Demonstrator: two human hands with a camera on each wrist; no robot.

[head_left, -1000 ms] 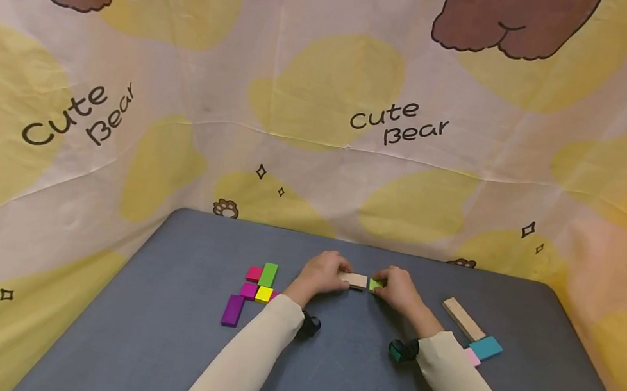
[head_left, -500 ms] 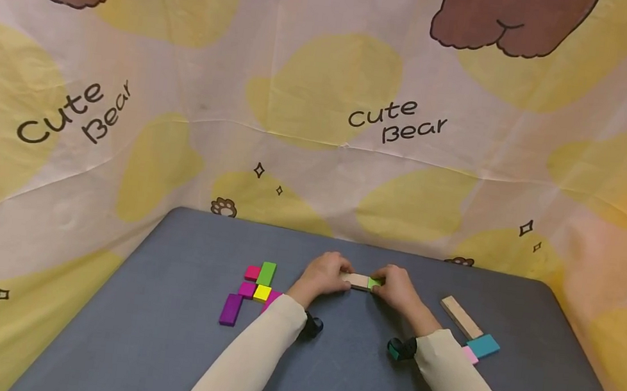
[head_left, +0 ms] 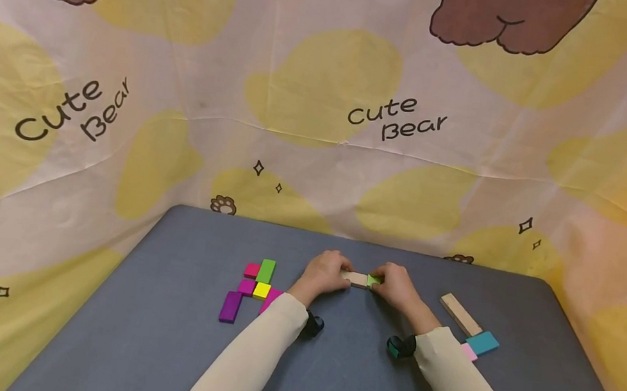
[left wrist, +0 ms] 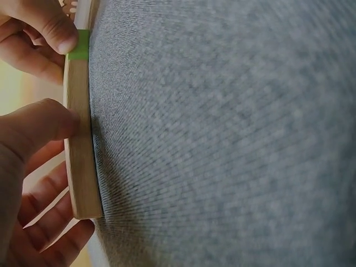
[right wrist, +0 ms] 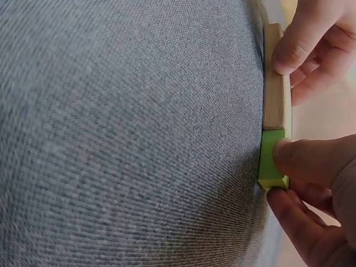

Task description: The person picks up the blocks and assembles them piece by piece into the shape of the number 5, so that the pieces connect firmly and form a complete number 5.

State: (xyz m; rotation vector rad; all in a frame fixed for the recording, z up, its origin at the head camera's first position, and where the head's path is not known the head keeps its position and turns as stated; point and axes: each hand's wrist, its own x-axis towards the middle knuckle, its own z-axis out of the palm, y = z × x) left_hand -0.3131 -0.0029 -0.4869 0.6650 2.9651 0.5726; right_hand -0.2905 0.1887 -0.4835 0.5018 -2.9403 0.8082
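Observation:
Toward the back of the grey table lies a plain wooden block [head_left: 358, 280], end to end with a short green block [right wrist: 271, 153]. My left hand [head_left: 326, 273] pinches the wooden block between thumb and fingers, the thumb on its near long side in the left wrist view. The green block [left wrist: 79, 45] is pinched by my right hand [head_left: 396, 289], whose thumb lies on its near face and a fingertip at its outer end. In the right wrist view the end of the wooden block [right wrist: 273, 100] meets the green one.
Left of my left arm lie flat blocks: purple [head_left: 230, 306], green [head_left: 266, 271], yellow [head_left: 262, 291], red [head_left: 252, 270] and magenta ones [head_left: 247, 287]. Beyond my right forearm are a long wooden block [head_left: 460, 314], a blue block [head_left: 482, 343] and a pink block [head_left: 468, 352]. A printed cloth [head_left: 313, 92] rises behind the table [head_left: 327, 378].
A second ago a small gap separated the wooden block and the green block; by half a second ago their ends had come together. Both hands have kept hold and barely moved since.

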